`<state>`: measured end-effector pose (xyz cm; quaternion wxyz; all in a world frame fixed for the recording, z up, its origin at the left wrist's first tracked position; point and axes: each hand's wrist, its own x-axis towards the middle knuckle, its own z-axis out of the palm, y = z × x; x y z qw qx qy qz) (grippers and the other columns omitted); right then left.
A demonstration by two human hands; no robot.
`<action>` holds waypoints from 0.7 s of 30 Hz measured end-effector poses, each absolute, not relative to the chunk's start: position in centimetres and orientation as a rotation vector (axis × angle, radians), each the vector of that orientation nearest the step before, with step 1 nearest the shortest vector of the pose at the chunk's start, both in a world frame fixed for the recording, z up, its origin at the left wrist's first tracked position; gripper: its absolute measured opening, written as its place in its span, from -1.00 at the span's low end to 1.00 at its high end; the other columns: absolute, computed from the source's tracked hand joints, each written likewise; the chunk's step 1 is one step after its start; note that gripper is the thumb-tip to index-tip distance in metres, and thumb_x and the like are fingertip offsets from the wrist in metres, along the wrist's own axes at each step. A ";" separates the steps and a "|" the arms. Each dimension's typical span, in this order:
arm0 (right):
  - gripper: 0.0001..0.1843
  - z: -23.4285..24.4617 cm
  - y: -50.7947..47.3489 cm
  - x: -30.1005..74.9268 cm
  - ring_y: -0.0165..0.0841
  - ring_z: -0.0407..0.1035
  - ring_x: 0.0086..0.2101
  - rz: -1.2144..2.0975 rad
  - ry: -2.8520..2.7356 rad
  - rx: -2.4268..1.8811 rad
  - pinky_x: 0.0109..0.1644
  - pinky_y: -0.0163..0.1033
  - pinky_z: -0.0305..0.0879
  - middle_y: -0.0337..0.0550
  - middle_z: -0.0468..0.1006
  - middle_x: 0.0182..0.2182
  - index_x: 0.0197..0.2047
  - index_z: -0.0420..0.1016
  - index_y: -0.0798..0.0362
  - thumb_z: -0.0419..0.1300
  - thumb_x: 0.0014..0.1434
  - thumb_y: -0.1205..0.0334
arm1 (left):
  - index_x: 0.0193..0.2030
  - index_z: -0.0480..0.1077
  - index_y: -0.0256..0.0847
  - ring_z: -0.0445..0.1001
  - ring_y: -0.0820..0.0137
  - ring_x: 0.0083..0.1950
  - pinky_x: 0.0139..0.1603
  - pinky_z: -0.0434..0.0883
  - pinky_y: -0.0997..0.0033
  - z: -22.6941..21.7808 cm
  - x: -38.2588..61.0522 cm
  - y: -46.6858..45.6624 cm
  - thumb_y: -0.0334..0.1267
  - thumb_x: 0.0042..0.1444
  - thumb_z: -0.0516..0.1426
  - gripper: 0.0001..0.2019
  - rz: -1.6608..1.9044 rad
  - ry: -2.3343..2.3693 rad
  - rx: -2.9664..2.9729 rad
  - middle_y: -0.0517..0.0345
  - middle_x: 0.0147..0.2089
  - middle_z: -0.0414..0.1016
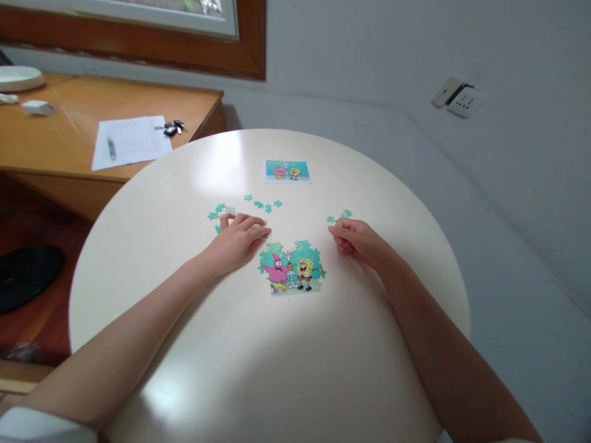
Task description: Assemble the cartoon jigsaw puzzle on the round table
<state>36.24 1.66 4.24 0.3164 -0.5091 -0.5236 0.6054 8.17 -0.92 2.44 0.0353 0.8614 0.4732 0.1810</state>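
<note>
Puzzle (292, 271), long axis sideways, lies toward surface's (258, 369) near edge from our half-curled left hand (241, 241) (nearer) and closed right hand (356, 239); grips we cannot tell.

From where I stand it looks like a room in a home, perhaps a study corner: a brown-framed window (252, 43), plain pale walls (351, 55) with a socket (466, 101), and reddish wooden flooring (50, 327). Keys (172, 128) lie on a paper sheet (133, 147) on the wooden desk (143, 98), and a cartoon jigsaw (292, 269) covers part of the round white worktop (295, 357), all of which feels domestic, though a small office can't be ruled out.
</note>
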 end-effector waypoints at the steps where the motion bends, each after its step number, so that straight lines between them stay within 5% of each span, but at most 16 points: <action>1: -0.50 4.2 1.7 36.3 -0.59 -0.06 -0.66 1.594 -1.380 -1.340 -0.59 -0.33 -0.21 -0.39 0.17 -0.70 -0.59 0.15 0.03 0.37 -0.18 -0.07 | -0.09 0.45 -0.05 0.34 0.23 0.00 0.07 0.03 0.06 2.4 8.2 -0.9 -0.26 0.25 -0.04 -0.75 0.551 1.457 2.642 0.06 -0.01 0.49; 21: -0.47 4.2 1.7 36.2 -0.60 -0.06 -0.67 1.606 -1.346 -1.342 -0.58 -0.33 -0.23 -0.39 0.18 -0.72 -0.62 0.16 0.04 0.41 -0.24 -0.09 | -0.17 0.42 -0.14 0.37 0.26 -0.12 0.08 0.02 -0.02 3.1 7.4 -0.7 -0.27 0.18 -0.03 -0.79 0.477 1.463 2.558 0.01 -0.13 0.47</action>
